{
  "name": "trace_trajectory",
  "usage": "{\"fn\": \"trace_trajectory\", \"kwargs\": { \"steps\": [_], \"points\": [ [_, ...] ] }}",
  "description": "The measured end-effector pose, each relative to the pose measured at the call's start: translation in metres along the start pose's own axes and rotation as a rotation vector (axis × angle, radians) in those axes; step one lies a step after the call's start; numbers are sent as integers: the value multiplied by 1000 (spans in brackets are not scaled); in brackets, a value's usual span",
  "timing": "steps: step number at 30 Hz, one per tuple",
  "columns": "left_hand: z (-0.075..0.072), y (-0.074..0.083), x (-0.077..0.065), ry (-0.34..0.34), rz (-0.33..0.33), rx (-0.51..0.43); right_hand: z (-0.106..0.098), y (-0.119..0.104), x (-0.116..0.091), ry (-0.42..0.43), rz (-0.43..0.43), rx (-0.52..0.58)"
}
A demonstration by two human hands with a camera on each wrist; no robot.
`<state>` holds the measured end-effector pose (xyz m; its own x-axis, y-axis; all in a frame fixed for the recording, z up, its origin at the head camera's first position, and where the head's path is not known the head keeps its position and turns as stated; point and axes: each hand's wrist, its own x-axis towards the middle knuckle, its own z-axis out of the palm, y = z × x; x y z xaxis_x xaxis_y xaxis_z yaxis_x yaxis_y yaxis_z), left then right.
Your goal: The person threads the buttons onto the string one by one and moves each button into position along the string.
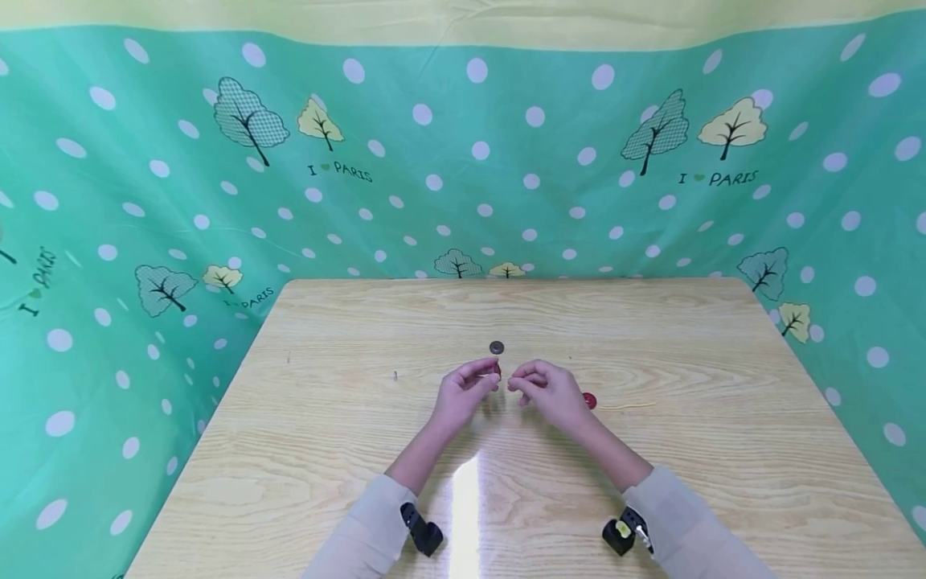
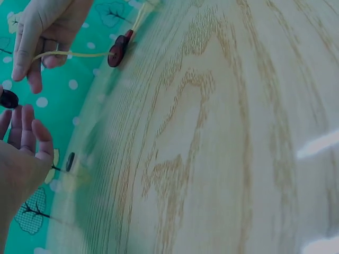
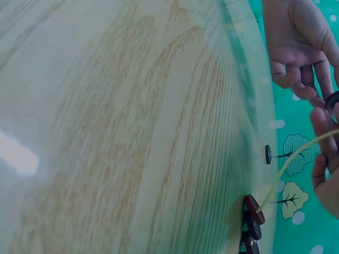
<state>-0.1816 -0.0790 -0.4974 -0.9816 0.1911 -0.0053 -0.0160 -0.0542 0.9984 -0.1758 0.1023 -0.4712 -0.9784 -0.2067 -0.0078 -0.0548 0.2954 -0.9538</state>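
In the head view, my left hand (image 1: 463, 396) pinches a dark red button (image 1: 497, 369) above the table. The button looks nearly black in the left wrist view, where it (image 2: 8, 99) sits at the fingertips. My right hand (image 1: 551, 394), close by on the right, pinches a thin yellow cord (image 3: 286, 163) near its end. That cord sags down to several threaded buttons (image 3: 254, 209) standing in a row on the table. From above, only a red button (image 1: 589, 400) of that row shows, partly behind the right hand. The two hands are a small gap apart.
A loose dark button (image 1: 496, 347) lies just beyond the hands. The yellow cord's tail (image 1: 629, 405) stretches right across the wooden table (image 1: 325, 450). A tiny bit (image 1: 395, 375) lies to the left. Green dotted cloth (image 1: 405, 185) hangs behind the table and at both sides.
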Motion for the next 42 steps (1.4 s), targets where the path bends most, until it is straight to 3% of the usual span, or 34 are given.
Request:
{"fn": "trace_trajectory", "kwargs": {
  "steps": [7, 14, 18, 26, 34, 42],
  "points": [
    [2, 10, -3, -59, -27, 15, -3, 8, 5, 52, -1, -17],
    [5, 26, -10, -69, -39, 6, -7, 6, 4, -14, 26, 32],
    [5, 27, -10, -58, -37, 12, -9, 4, 2, -45, 20, 63],
    [4, 26, -10, -45, -40, 49, -9, 8, 4, -66, -39, 11],
    [3, 27, -11, -74, -66, 85, -7, 6, 5, -73, 38, -19],
    [3, 25, -11, -99, -45, 90, -5, 5, 4, -55, 28, -82]
  ]
}}
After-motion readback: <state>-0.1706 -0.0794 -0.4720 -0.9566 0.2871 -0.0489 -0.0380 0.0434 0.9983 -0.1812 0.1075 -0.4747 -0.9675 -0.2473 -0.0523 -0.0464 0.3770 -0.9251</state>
